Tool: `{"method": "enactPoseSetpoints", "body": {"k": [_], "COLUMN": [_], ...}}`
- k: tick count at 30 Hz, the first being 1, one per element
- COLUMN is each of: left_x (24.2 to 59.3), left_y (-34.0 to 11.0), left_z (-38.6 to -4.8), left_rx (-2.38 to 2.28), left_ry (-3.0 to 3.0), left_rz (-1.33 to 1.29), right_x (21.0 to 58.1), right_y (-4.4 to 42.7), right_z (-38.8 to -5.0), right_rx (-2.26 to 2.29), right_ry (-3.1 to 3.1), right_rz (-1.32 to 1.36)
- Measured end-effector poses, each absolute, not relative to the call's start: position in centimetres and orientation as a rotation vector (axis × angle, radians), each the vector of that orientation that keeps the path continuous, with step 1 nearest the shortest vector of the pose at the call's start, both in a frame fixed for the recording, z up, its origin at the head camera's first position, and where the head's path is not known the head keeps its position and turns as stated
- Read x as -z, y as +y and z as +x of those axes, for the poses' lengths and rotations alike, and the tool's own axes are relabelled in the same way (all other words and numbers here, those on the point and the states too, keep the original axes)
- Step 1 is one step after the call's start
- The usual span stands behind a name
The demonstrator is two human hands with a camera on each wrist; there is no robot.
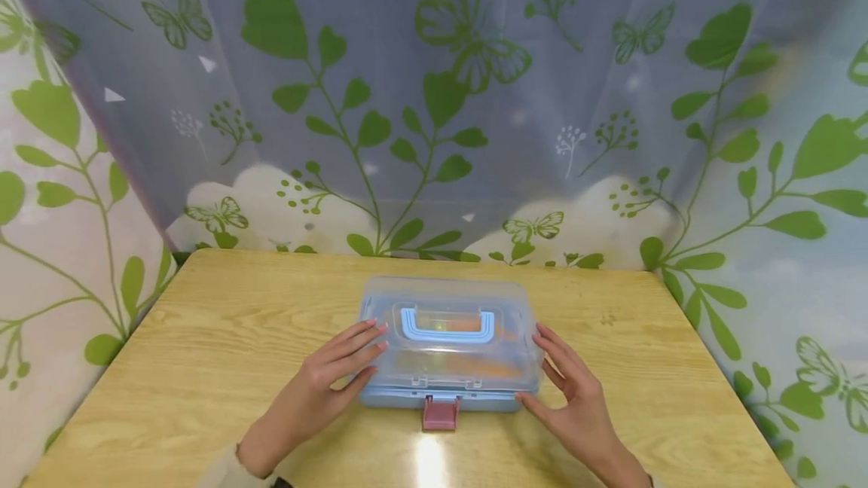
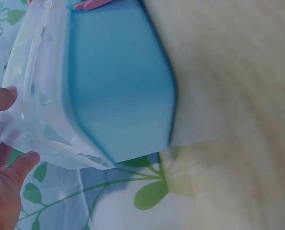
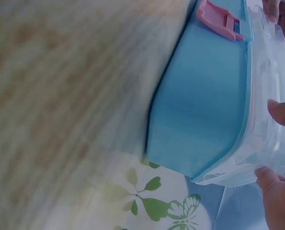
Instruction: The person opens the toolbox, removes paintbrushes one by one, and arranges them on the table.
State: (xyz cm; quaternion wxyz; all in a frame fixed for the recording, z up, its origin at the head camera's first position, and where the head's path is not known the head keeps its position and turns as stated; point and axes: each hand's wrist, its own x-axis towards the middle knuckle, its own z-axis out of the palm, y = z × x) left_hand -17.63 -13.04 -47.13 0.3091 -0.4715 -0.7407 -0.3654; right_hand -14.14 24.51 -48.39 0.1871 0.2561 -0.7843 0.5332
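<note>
A storage box (image 1: pixel 385 401) with a light blue base stands on the table, its clear lid (image 1: pixel 515 298) resting over the base. A blue handle (image 1: pixel 447 337) lies flat on the lid, and a pink latch (image 1: pixel 440 414) hangs unfastened at the front. My left hand (image 1: pixel 332 367) touches the left side, its nearly straight fingers over the lid's edge. At the right side, my right hand (image 1: pixel 573 398) has its fingers along the lid and its thumb by the front corner. Both wrist views show fingertips against the clear lid (image 2: pixel 41 96). Blurred orange shapes show through the lid.
The wood-grain table (image 1: pixel 237 337) extends on both sides of the box. A curtain (image 1: pixel 380 172) with green leaves and butterflies hangs behind the table's back edge and along both sides. A bright reflection lies on the tabletop in front of the latch.
</note>
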Motion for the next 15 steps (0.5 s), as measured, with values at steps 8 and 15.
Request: {"method": "enactPoseSetpoints", "body": {"k": [8,15], "left_x": [46.1,45.8], "left_y": [-13.3,-13.5], "left_z": [-18.3,-18.8], "left_rx": [1.111,1.164], "left_ry": [-1.865,-1.842], "left_rz": [-1.224,-1.207], "right_x": [47.6,46.9], "right_y": [24.7,25.2], "right_z": [-14.8,-15.5], "right_rx": [-1.522,-1.453], "right_ry": [-2.042,-1.998], "right_rz": [0.886,0.984]}}
